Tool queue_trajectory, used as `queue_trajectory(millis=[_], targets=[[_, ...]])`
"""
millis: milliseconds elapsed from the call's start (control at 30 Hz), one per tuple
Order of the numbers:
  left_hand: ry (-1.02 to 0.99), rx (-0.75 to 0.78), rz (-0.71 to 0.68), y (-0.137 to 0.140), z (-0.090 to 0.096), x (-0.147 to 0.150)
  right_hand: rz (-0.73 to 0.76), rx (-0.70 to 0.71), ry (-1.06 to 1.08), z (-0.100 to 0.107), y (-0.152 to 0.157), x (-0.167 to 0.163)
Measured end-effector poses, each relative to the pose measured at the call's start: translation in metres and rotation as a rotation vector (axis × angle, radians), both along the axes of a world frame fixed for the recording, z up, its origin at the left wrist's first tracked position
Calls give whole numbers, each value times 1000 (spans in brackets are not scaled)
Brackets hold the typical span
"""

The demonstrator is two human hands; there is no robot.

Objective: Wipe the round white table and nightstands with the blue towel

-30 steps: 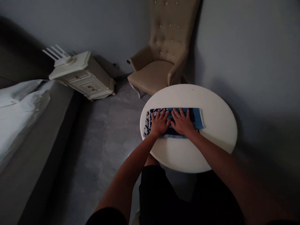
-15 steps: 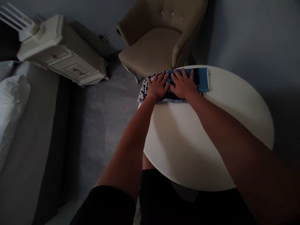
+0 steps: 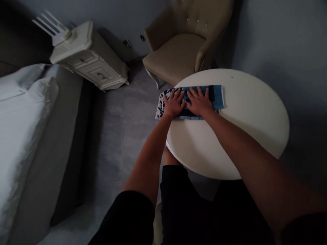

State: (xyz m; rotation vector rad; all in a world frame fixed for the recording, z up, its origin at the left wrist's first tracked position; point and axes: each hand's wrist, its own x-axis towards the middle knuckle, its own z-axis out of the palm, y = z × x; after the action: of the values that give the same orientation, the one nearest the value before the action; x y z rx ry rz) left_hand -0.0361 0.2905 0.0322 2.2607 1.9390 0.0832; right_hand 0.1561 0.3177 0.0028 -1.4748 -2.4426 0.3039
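Observation:
A folded towel (image 3: 217, 96) in blue, navy and white lies across the left part of a round white table (image 3: 252, 112). Its patterned left end reaches out past the table's edge. My left hand (image 3: 174, 103) rests flat on the patterned half, fingers spread. Just to its right, my right hand (image 3: 200, 102) lies open on the blue and navy part, the two thumbs close together. Both palms hide the middle of the towel, and neither hand grips it.
Behind the table stands a tan armchair (image 3: 176, 52). A cream nightstand (image 3: 94, 64) with a white slatted object (image 3: 55, 29) on top is at the back left, beside a bed (image 3: 28, 119) with white bedding. Grey floor (image 3: 120, 119) runs between bed and table.
The towel and both flat hands have slid toward me, away from the table's far edge. My view has also shifted, showing more of the bed. Both hands stay open on the towel.

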Motion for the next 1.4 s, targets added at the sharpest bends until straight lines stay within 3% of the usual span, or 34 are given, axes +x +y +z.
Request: queue_trajectory(millis=[233, 500, 667, 867, 967, 1100, 1400], targets=[[19, 11, 73, -108, 12, 3, 19, -18, -47, 25, -104, -9], [72, 26, 131, -217, 12, 23, 72, -4, -62, 28, -207, 10], [87, 51, 148, -279, 4, 60, 74, 13, -70, 24, -270, 47], [72, 79, 71, -332, -10, 130, 53, 10, -81, 17, -327, 127], [48, 87, 5, -338, -12, 168, 14, 2, -108, 15, -339, 171], [12, 84, -65, -319, -9, 214, -46, 16, -139, 13, -329, 218], [-52, 89, -117, -219, -1, 273, -123, 9, -152, 19, -231, 279]])
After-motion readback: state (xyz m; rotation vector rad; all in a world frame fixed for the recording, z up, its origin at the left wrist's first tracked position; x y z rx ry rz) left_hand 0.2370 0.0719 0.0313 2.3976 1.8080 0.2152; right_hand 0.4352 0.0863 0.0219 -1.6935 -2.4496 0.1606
